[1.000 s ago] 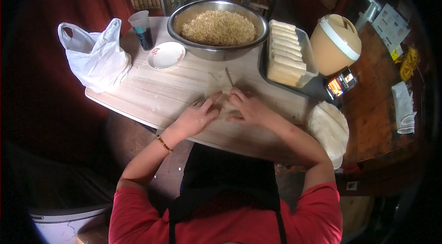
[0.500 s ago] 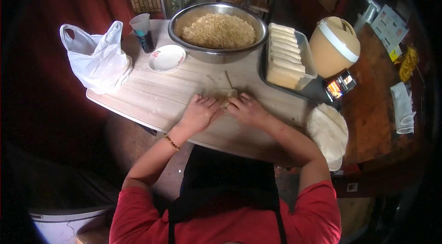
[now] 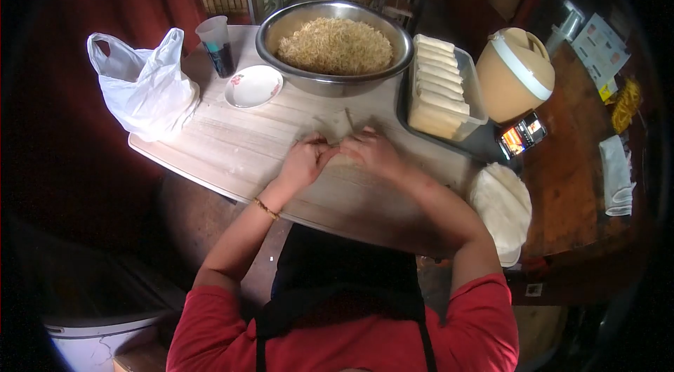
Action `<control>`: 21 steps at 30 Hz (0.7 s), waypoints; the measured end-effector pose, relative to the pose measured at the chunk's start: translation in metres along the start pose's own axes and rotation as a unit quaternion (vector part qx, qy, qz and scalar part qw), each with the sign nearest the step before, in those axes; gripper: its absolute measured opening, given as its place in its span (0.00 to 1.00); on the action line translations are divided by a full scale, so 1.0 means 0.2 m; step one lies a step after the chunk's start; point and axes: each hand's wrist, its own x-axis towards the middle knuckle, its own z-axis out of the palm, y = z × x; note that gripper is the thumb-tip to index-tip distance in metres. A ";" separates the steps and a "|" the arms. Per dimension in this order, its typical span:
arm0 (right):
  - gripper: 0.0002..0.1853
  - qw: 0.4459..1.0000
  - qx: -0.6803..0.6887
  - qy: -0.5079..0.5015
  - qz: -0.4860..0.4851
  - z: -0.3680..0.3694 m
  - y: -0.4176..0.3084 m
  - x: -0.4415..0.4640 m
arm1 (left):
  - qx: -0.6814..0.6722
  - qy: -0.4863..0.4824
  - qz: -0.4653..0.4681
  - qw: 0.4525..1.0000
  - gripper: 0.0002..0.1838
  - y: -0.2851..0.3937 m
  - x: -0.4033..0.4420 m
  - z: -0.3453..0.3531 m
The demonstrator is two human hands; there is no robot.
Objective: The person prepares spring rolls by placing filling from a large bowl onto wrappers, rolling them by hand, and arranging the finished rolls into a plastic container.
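A thin, pale wrapper is partly visible on the near middle of the table, beneath and between the hands, much of it hidden by the fingers. The left hand and the right hand are set close together, fingers curled over the wrapper from either side; whether it is pinched or only pressed cannot be told. The wrapper is judged light, limp and easily torn, best taken lightly with the fingertips at both sides, with even pressure and no sharp pull. Just beyond the hands, a narrow strip is seen on the tabletop. Farther out, a steel bowl is heaped with pale shreds; to its left are placed a shallow dish, a cup and a white plastic bag. To its right, pale rolls are stacked in a clear container, beside which a beige jug and a lit phone are seen. Nearer the right forearm, a pale, soft-looking stack is laid.
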 end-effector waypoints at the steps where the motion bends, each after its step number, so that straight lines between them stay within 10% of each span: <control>1: 0.07 0.998 0.045 -0.022 0.035 -0.02 0.00 0.03 | -0.056 0.011 -0.011 0.998 0.09 -0.03 0.02 0.01; 11: 0.08 0.979 0.169 -0.069 0.089 -0.01 0.08 0.09 | -0.176 -0.146 -0.224 0.947 0.12 -0.07 0.10 -0.03; 14: 0.08 0.978 0.164 -0.093 0.088 -0.03 0.08 0.10 | -0.116 -0.099 -0.148 0.977 0.09 -0.02 0.10 -0.03; 16: 0.08 0.982 0.120 -0.128 0.073 -0.06 0.09 0.11 | 0.242 -0.033 0.053 0.968 0.13 0.11 0.09 -0.08; 21: 0.10 0.991 0.024 -0.124 0.036 -0.08 0.09 0.11 | 0.274 -0.063 0.092 0.955 0.19 0.26 -0.04 -0.03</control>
